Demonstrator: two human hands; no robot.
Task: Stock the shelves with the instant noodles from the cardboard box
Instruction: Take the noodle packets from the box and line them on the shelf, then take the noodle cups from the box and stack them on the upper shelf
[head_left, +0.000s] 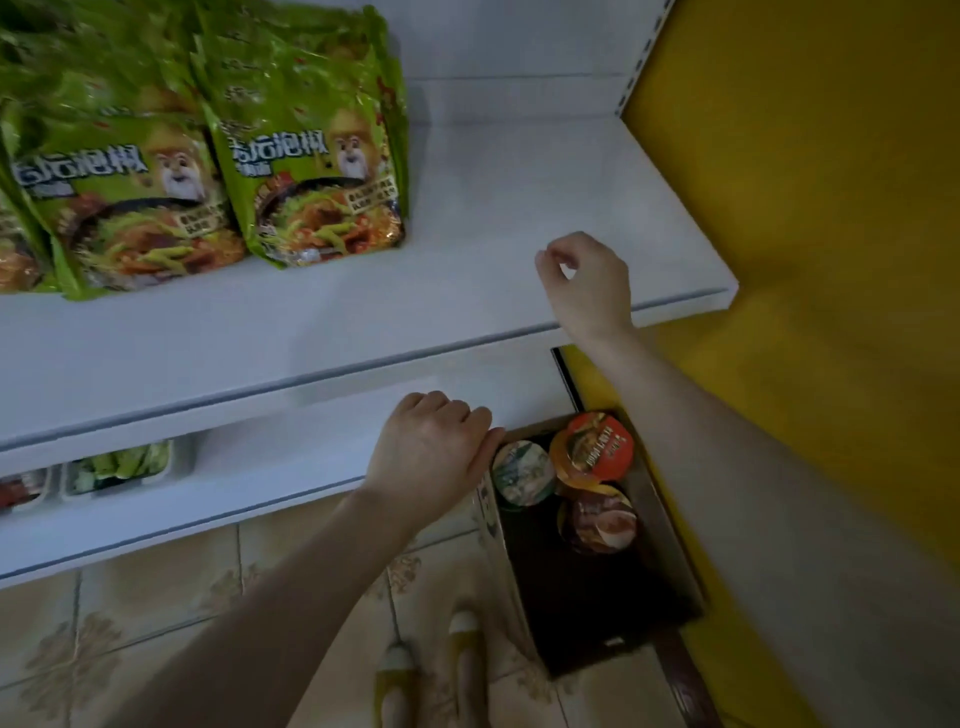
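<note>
A brown cardboard box (670, 545) stands open on the floor at the right end of the shelving. In its far end sit three noodle cups: an orange-lidded cup (595, 449), a pale green cup (522, 473) and a dark brown cup (597, 519). My left hand (431, 457) is curled over the box's near-left rim, in front of the lower shelf (291, 467). My right hand (584, 283) hovers over the bare right part of the upper white shelf (467, 234), fingers loosely curled and holding nothing. Green noodle packs (311, 156) stand upright on that shelf's left part.
A yellow wall (810, 208) closes off the right side, tight against the box. Small trays of goods (122, 465) sit on the lower shelf at left. The floor is patterned tile (156, 613), and my two shoes (431, 670) are just left of the box.
</note>
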